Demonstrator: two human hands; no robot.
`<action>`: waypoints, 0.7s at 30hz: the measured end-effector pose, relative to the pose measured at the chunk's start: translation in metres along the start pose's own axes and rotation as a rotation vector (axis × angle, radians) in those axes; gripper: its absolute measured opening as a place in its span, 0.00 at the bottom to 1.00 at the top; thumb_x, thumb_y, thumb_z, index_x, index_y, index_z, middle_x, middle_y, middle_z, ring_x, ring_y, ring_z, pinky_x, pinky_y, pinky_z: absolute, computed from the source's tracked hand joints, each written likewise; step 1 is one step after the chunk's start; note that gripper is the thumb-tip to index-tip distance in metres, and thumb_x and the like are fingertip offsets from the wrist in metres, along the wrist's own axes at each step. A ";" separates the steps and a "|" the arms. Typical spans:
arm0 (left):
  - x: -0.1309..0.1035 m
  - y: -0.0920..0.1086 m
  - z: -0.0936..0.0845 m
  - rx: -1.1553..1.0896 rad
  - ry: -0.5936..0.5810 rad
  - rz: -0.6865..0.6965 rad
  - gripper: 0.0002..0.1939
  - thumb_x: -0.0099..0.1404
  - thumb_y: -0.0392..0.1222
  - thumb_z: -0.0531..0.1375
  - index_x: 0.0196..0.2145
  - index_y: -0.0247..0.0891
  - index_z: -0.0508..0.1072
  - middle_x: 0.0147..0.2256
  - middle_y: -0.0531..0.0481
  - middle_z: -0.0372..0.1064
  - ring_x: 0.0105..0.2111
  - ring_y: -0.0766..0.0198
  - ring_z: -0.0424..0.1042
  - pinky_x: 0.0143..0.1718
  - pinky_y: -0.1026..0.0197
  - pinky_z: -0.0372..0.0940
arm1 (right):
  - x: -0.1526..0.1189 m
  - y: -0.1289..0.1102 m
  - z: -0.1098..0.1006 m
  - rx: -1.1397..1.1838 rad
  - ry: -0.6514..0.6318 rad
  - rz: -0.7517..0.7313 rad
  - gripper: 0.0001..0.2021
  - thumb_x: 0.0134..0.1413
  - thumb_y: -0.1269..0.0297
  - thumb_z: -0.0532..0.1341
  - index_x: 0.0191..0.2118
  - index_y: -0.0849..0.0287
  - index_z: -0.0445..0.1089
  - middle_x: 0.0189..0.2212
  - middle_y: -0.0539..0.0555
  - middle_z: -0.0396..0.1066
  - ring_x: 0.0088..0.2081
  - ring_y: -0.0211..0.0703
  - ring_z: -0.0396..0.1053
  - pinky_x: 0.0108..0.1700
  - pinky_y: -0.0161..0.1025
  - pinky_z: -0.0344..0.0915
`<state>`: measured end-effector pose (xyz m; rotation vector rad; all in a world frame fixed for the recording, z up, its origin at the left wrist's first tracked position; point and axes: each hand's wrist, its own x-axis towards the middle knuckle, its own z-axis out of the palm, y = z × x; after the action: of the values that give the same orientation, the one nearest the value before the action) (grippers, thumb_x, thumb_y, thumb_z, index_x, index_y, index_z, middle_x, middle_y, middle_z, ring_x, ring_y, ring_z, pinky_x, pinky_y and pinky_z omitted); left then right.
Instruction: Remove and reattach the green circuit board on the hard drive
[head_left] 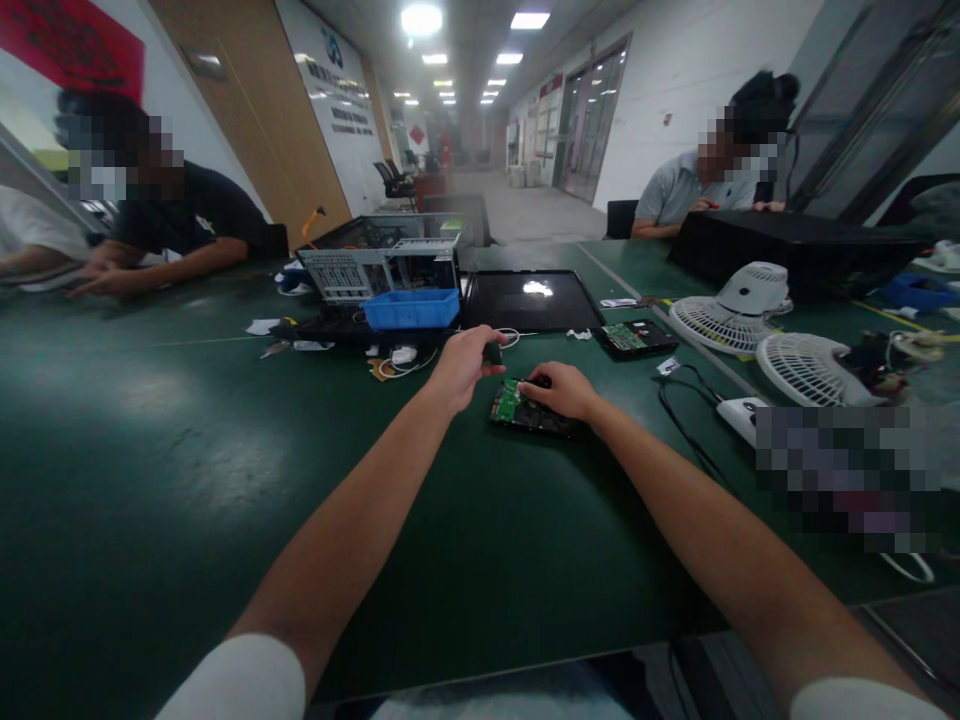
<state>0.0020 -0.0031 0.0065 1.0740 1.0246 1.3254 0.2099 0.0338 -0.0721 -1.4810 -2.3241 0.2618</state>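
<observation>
A hard drive (508, 402) lies on the green table with its green circuit board facing up. My right hand (568, 390) is closed over its right part, fingers on the top, and covers much of that side. Just left of the drive and a little above it, my left hand (465, 368) is closed around a short dark handle (493, 352), which looks like a screwdriver's. Its shaft and tip do not show clearly. Farther back to the right lies a second hard drive (637, 338), board side up and untouched.
Behind my hands stand an opened computer case (352, 275), a blue tray (412, 310) and a black panel (532, 300). White fan parts (720, 322), a cable (690, 440) and a power strip (741, 415) lie to the right. People sit at both far sides.
</observation>
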 end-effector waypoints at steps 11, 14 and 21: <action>-0.002 -0.002 0.001 -0.019 -0.027 -0.007 0.11 0.59 0.44 0.65 0.36 0.35 0.74 0.38 0.42 0.76 0.38 0.59 0.76 0.36 0.58 0.72 | 0.000 0.000 0.000 0.007 0.002 0.005 0.21 0.62 0.41 0.61 0.41 0.54 0.78 0.40 0.55 0.78 0.40 0.46 0.72 0.37 0.38 0.61; -0.003 -0.001 0.001 -0.028 -0.026 -0.012 0.12 0.61 0.45 0.64 0.37 0.35 0.74 0.40 0.40 0.77 0.40 0.57 0.76 0.36 0.59 0.71 | 0.000 0.000 0.000 0.016 0.003 -0.008 0.21 0.61 0.40 0.61 0.41 0.54 0.77 0.40 0.56 0.78 0.40 0.46 0.72 0.38 0.38 0.61; -0.001 -0.005 0.002 0.040 -0.068 0.057 0.12 0.58 0.47 0.65 0.35 0.36 0.79 0.45 0.42 0.75 0.42 0.59 0.72 0.32 0.63 0.70 | 0.001 0.001 0.003 0.013 0.017 -0.006 0.21 0.61 0.40 0.61 0.41 0.54 0.78 0.40 0.55 0.78 0.40 0.46 0.72 0.38 0.37 0.61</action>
<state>0.0048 -0.0037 0.0021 1.1786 0.9802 1.3100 0.2095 0.0351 -0.0748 -1.4636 -2.3088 0.2607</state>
